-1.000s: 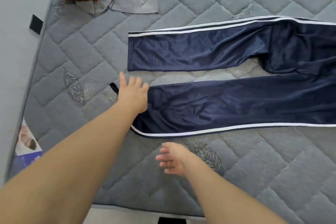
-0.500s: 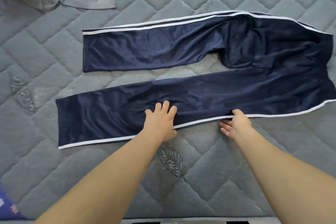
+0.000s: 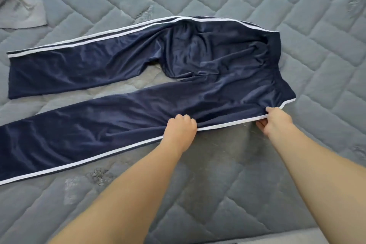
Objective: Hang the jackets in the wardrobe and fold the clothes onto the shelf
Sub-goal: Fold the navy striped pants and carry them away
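Navy track pants point(image 3: 122, 113) with white side stripes lie spread on the grey quilted mattress point(image 3: 237, 194), legs pointing left, waistband at the right. My left hand point(image 3: 181, 131) grips the near leg's striped edge around mid-thigh, fingers curled into the fabric. My right hand point(image 3: 276, 120) pinches the same striped edge close to the waistband, thumb on top and fingers underneath. The edge between my hands is lifted slightly off the mattress.
A pile of other clothes, with a pale grey garment point(image 3: 23, 6) on top, lies at the far left corner of the mattress. The mattress's near edge point(image 3: 297, 237) runs along the bottom right.
Both hands slid right along the near leg toward the waistband. They went from resting flat on the fabric to gripping the striped edge and lifting it.
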